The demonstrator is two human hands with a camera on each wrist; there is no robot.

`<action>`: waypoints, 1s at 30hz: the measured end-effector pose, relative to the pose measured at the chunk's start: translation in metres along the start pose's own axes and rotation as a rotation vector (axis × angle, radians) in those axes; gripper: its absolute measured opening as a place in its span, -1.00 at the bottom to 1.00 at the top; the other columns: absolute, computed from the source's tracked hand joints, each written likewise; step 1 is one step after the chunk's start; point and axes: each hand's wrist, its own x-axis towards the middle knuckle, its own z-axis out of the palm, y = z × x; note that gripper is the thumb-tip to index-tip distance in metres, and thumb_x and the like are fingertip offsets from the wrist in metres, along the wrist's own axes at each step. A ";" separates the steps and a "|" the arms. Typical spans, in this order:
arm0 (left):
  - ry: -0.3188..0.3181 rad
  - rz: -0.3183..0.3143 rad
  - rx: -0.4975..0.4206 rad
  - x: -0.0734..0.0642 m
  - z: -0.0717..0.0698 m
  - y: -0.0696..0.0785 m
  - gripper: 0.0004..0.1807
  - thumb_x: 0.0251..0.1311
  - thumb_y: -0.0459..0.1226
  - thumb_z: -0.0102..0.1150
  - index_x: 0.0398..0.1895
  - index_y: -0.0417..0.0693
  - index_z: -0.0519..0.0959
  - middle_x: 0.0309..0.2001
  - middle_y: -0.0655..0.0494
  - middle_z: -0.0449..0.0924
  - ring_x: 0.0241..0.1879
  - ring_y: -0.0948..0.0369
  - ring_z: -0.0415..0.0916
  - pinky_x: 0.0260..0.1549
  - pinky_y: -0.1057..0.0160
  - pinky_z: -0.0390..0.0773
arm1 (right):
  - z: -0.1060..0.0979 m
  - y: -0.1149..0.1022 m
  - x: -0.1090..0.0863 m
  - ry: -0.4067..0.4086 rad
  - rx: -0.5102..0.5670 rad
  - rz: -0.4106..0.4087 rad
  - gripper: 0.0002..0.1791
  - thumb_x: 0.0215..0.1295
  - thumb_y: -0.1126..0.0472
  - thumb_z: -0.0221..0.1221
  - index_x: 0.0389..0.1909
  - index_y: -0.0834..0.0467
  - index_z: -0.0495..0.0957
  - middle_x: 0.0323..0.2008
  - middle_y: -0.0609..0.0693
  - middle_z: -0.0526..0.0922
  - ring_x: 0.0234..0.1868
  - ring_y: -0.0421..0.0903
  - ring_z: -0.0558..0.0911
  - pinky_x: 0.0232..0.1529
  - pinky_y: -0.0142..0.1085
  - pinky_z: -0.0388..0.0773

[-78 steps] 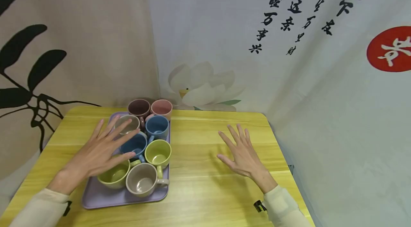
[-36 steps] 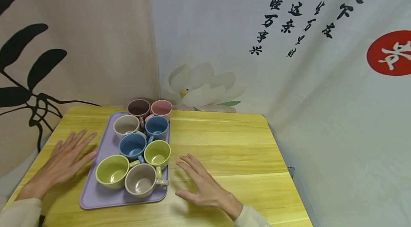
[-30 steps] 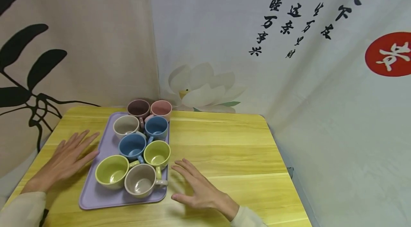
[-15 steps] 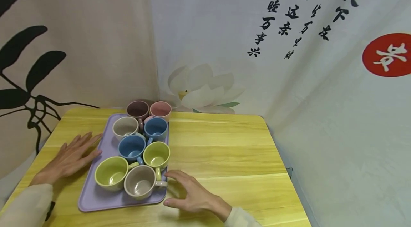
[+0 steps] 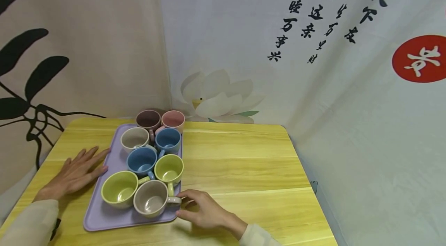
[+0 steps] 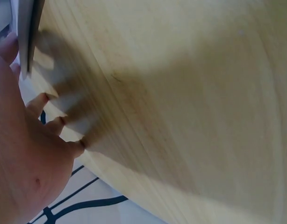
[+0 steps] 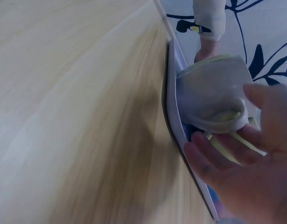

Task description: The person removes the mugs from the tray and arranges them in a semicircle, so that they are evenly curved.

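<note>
Your left hand point(image 5: 74, 174) lay released, fingers straight and spread, with its thumb and forefinger at the left edge of the flat lilac rectangular tray point(image 5: 104, 221). You had your right hand point(image 5: 207, 209) at the tray's right edge near its near right corner, released too: the fingers were loosely bent, the thumb stood apart from them, and they lay about the handle point(image 5: 174, 200) of the glossy grey-beige rounded mug point(image 5: 150, 199); you could not tell whether the fingertips touched it. That mug stood upright by the tray's near edge, its handle pointing out over the right edge. Just to its left you had a wide lime-green glazed mug point(image 5: 120, 190), and beyond it, along the right edge, a second lime-green mug point(image 5: 169, 168). Farther up were two blue glazed mugs point(image 5: 141, 161) and a pale grey mug point(image 5: 134, 139), with a dark plum mug point(image 5: 148, 119) and a pink mug point(image 5: 173, 119) at the far edge. The tray rested on the left part of your yellow wood-grain table point(image 5: 237, 161).
</note>
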 end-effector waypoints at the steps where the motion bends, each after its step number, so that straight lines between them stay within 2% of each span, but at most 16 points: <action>1: 0.001 0.001 0.003 0.000 0.000 0.000 -0.12 0.74 0.28 -0.13 0.90 0.15 -0.03 0.77 -0.62 -0.15 0.65 -0.78 -0.21 0.44 -0.88 -0.26 | 0.001 0.000 0.001 0.007 0.033 0.019 -0.59 0.66 0.19 0.34 0.39 0.20 0.61 0.29 0.16 0.81 0.23 -0.16 0.83 0.31 -0.39 0.75; 4: 0.002 0.002 0.011 0.002 0.001 -0.001 -0.12 0.74 0.29 -0.13 0.90 0.15 -0.02 0.77 -0.62 -0.14 0.64 -0.79 -0.20 0.43 -0.88 -0.26 | 0.004 -0.001 0.005 0.027 0.129 0.075 -0.71 0.68 0.20 0.31 0.27 0.22 0.66 0.22 0.22 0.83 0.20 -0.23 0.83 0.26 -0.44 0.75; 6: 0.002 0.002 0.015 0.002 0.001 -0.002 -0.12 0.74 0.29 -0.13 0.89 0.14 -0.01 0.77 -0.62 -0.14 0.64 -0.79 -0.20 0.43 -0.89 -0.26 | 0.006 -0.001 0.008 0.035 0.184 0.105 -0.77 0.69 0.21 0.29 0.19 0.24 0.68 0.17 0.27 0.84 0.15 -0.21 0.86 0.19 -0.47 0.76; 11: 0.010 0.013 0.013 0.004 0.001 -0.002 -0.13 0.74 0.27 -0.12 0.89 0.13 0.01 0.76 -0.62 -0.12 0.64 -0.79 -0.18 0.42 -0.90 -0.25 | 0.008 -0.003 0.012 0.025 0.270 0.144 -0.81 0.70 0.21 0.26 0.05 0.28 0.68 0.05 0.40 0.86 0.06 -0.01 0.93 0.06 -0.50 0.75; 13: 0.015 0.019 0.009 0.004 0.002 -0.002 -0.13 0.74 0.26 -0.10 0.89 0.12 0.02 0.76 -0.62 -0.10 0.64 -0.78 -0.18 0.41 -0.90 -0.24 | 0.008 -0.003 0.012 0.020 0.272 0.144 -0.81 0.71 0.20 0.26 0.01 0.29 0.68 0.03 0.41 0.86 0.07 -0.01 0.93 0.06 -0.51 0.74; 16: 0.014 0.022 0.007 0.004 0.003 -0.002 -0.14 0.74 0.26 -0.10 0.88 0.11 0.03 0.75 -0.63 -0.09 0.64 -0.78 -0.17 0.41 -0.90 -0.23 | 0.009 -0.002 0.013 0.011 0.242 0.136 -0.81 0.71 0.19 0.26 -0.03 0.27 0.70 0.00 0.38 0.87 -0.01 -0.21 0.90 0.03 -0.54 0.72; 18: 0.012 0.021 0.003 0.004 0.003 -0.002 -0.13 0.74 0.26 -0.09 0.88 0.11 0.04 0.75 -0.64 -0.09 0.64 -0.78 -0.17 0.41 -0.90 -0.24 | 0.009 -0.002 0.012 0.001 0.207 0.122 -0.80 0.71 0.18 0.27 -0.05 0.25 0.71 -0.03 0.35 0.88 -0.08 -0.38 0.83 0.00 -0.56 0.71; 21: 0.010 0.020 -0.001 0.003 0.003 -0.002 -0.13 0.74 0.27 -0.10 0.88 0.11 0.04 0.75 -0.64 -0.09 0.64 -0.78 -0.18 0.41 -0.90 -0.24 | 0.008 -0.001 0.012 -0.019 0.148 0.089 -0.79 0.71 0.16 0.26 -0.06 0.25 0.72 -0.08 0.30 0.88 -0.20 -0.53 0.70 -0.07 -0.60 0.67; 26: 0.015 0.024 -0.002 0.003 0.004 -0.002 -0.14 0.74 0.26 -0.10 0.88 0.12 0.04 0.74 -0.64 -0.09 0.63 -0.78 -0.17 0.41 -0.90 -0.24 | 0.005 -0.002 0.007 -0.029 0.042 -0.005 -0.80 0.72 0.19 0.25 -0.05 0.24 0.73 -0.15 0.21 0.88 -0.24 -0.59 0.58 -0.09 -0.63 0.63; 30: 0.013 0.021 -0.007 0.003 0.004 -0.003 -0.14 0.74 0.26 -0.11 0.88 0.11 0.02 0.74 -0.65 -0.10 0.63 -0.80 -0.18 0.40 -0.90 -0.26 | -0.001 -0.004 0.000 -0.027 0.034 -0.038 -0.83 0.71 0.21 0.26 -0.04 0.24 0.74 -0.13 0.19 0.88 -0.18 -0.58 0.58 -0.03 -0.60 0.68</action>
